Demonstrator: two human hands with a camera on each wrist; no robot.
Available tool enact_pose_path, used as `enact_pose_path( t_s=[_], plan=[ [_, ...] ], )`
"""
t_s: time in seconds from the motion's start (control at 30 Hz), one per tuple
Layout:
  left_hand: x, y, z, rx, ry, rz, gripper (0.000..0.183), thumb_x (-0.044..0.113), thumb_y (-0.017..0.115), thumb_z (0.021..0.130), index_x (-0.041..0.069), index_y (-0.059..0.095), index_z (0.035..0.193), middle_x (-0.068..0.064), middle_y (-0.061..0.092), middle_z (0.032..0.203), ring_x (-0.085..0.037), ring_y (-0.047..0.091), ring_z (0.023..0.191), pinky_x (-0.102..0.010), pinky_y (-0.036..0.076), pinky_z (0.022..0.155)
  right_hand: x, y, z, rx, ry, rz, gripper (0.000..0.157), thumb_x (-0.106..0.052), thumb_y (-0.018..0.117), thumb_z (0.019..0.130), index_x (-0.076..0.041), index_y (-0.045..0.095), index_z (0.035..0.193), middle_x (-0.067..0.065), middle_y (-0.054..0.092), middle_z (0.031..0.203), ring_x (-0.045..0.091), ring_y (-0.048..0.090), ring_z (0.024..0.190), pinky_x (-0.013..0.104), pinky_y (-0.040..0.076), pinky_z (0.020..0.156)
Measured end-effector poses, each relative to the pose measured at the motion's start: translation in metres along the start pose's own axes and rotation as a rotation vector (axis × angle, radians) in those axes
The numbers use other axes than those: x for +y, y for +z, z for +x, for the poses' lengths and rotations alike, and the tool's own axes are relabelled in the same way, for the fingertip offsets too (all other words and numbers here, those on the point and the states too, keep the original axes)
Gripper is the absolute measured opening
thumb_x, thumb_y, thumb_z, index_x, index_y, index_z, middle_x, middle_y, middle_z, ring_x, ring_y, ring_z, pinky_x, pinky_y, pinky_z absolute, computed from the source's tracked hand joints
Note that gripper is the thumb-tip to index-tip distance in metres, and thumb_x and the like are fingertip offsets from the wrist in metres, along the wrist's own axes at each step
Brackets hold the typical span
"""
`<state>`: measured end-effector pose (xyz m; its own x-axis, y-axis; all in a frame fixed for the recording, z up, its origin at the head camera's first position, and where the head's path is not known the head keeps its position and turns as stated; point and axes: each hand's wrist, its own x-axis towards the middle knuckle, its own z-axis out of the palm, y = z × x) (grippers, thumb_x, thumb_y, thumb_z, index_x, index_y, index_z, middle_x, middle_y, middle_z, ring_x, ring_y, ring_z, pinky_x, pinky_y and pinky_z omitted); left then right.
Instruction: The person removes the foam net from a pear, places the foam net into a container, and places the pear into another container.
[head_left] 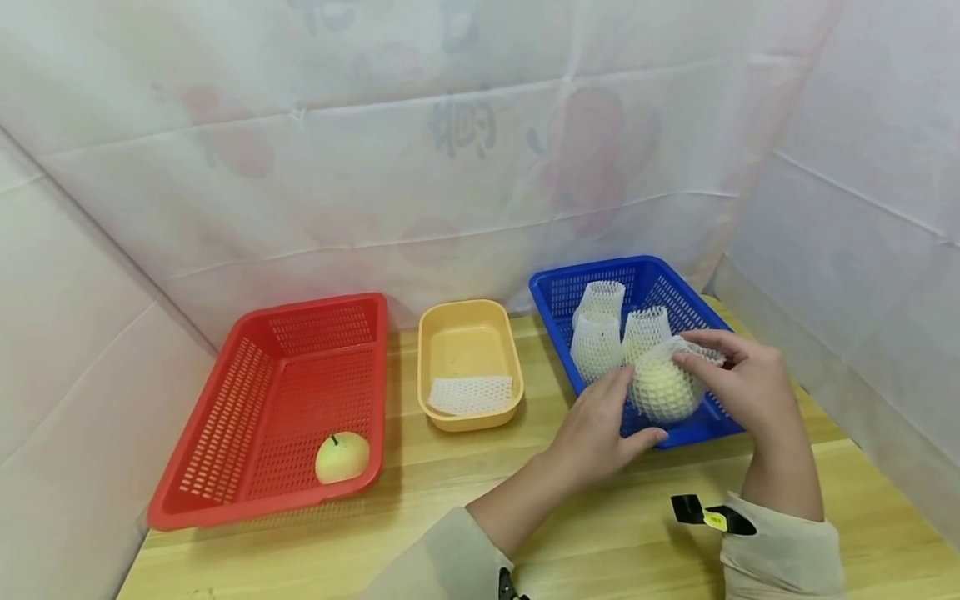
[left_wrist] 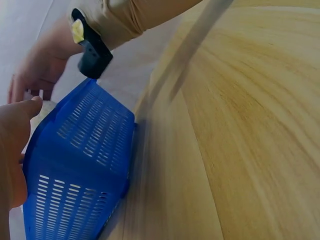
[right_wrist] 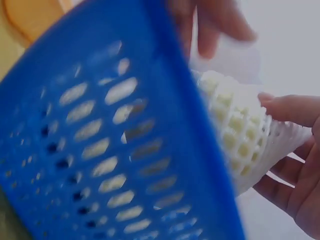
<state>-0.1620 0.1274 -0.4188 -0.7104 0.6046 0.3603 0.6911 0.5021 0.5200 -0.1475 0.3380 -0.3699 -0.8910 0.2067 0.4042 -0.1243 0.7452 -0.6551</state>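
Note:
A pale yellow pear in a white foam net sleeve point(head_left: 666, 390) is at the near right part of the blue basket point(head_left: 551, 312). My right hand point(head_left: 753, 387) pinches the gathered loose end of its sleeve, as the right wrist view shows with the netted pear point(right_wrist: 235, 130) beside the basket rim. On the pear's left is my left hand point(head_left: 588, 429), fingers extended and thumb spread. A small gap shows between these left fingers point(right_wrist: 215, 30) and the netting in the right wrist view. Behind stand several sleeved pears point(head_left: 597, 346) with open net tops.
A red basket point(head_left: 322, 375) at the left contains one bare pear point(head_left: 342, 457). Between the baskets sits a yellow tray point(head_left: 468, 333) with a flat foam net sleeve point(head_left: 471, 394) in it. White cloth walls point(head_left: 480, 183) surround the wooden table point(head_left: 420, 517) at back and sides.

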Motion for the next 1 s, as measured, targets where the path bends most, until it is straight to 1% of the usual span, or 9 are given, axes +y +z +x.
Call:
enact_pose_path(
  t_s=[0.1,0.27,0.37,0.43,0.53,0.63,0.73,0.83,1.0],
  plan=[
    [0.0,0.001,0.001,0.035,-0.025,-0.045,0.092,0.054,0.063,0.09,0.011,0.016,0.157,-0.005,0.032,0.159,-0.017,0.035,0.144,-0.032,0.035,0.115,-0.011,-0.001,-0.003,0.054,-0.067,0.06,0.025,-0.027,0.077,0.086,-0.016,0.075,0.109,-0.031,0.063,0.08,0.008,0.048,0.055,0.02,0.041,0.046],
    [0.002,0.0,-0.001,0.048,-0.068,-0.12,0.104,0.059,0.069,0.082,0.016,0.011,0.158,-0.002,0.036,0.156,-0.015,0.041,0.139,-0.031,0.043,0.109,-0.025,-0.002,-0.006,0.07,-0.193,0.181,0.024,-0.006,0.08,0.081,-0.008,0.075,0.105,-0.027,0.067,0.083,0.005,0.048,0.049,0.016,0.042,0.045],
    [0.003,-0.003,-0.003,0.031,-0.088,-0.215,0.109,0.06,0.075,0.077,0.024,0.012,0.158,0.003,0.04,0.152,-0.011,0.048,0.131,-0.029,0.049,0.101,-0.032,-0.003,-0.008,0.047,-0.267,0.222,0.029,0.004,0.08,0.077,-0.006,0.075,0.104,-0.025,0.069,0.088,0.003,0.05,0.051,0.013,0.045,0.047],
    [0.004,-0.006,-0.004,0.016,-0.104,-0.328,0.109,0.056,0.08,0.074,0.03,0.014,0.156,0.006,0.041,0.149,-0.007,0.051,0.125,-0.026,0.051,0.095,-0.037,-0.001,-0.01,0.017,-0.302,0.237,0.031,0.007,0.079,0.076,-0.005,0.075,0.104,-0.024,0.069,0.092,0.002,0.049,0.051,0.013,0.045,0.047],
    [0.005,-0.011,-0.006,0.001,-0.137,-0.518,0.105,0.047,0.085,0.073,0.036,0.019,0.154,0.01,0.043,0.145,-0.003,0.053,0.118,-0.022,0.052,0.089,-0.043,0.002,-0.013,-0.037,-0.32,0.258,0.032,0.008,0.078,0.076,-0.006,0.074,0.104,-0.022,0.069,0.095,0.003,0.049,0.052,0.015,0.045,0.047],
    [0.005,-0.016,-0.008,0.005,-0.175,-0.656,0.098,0.039,0.086,0.074,0.039,0.025,0.151,0.012,0.046,0.141,-0.002,0.055,0.111,-0.02,0.052,0.084,-0.05,0.006,-0.016,-0.081,-0.33,0.269,0.032,0.007,0.078,0.077,-0.008,0.074,0.105,-0.02,0.069,0.095,0.004,0.049,0.053,0.017,0.045,0.045],
    [0.005,-0.022,-0.011,0.0,-0.217,-0.723,0.088,0.036,0.087,0.074,0.041,0.035,0.145,0.013,0.054,0.131,-0.001,0.058,0.102,-0.019,0.053,0.079,-0.055,0.009,-0.017,-0.106,-0.364,0.276,0.034,0.008,0.079,0.075,-0.009,0.075,0.104,-0.019,0.07,0.094,0.005,0.049,0.053,0.018,0.044,0.044],
    [0.005,-0.027,-0.014,-0.031,-0.237,-0.77,0.079,0.032,0.087,0.074,0.04,0.043,0.139,0.014,0.059,0.12,0.0,0.06,0.095,-0.02,0.055,0.075,-0.06,0.012,-0.019,-0.124,-0.395,0.294,0.036,0.009,0.079,0.074,-0.01,0.075,0.104,-0.019,0.07,0.095,0.005,0.048,0.054,0.019,0.042,0.044],
    [0.001,-0.036,-0.019,-0.095,-0.199,-0.855,0.071,0.024,0.085,0.078,0.037,0.047,0.136,0.013,0.061,0.118,-0.001,0.063,0.096,-0.022,0.057,0.078,-0.069,0.016,-0.023,-0.149,-0.443,0.292,0.039,0.007,0.082,0.071,-0.015,0.075,0.103,-0.019,0.07,0.096,0.004,0.046,0.055,0.019,0.04,0.044]
  ],
)
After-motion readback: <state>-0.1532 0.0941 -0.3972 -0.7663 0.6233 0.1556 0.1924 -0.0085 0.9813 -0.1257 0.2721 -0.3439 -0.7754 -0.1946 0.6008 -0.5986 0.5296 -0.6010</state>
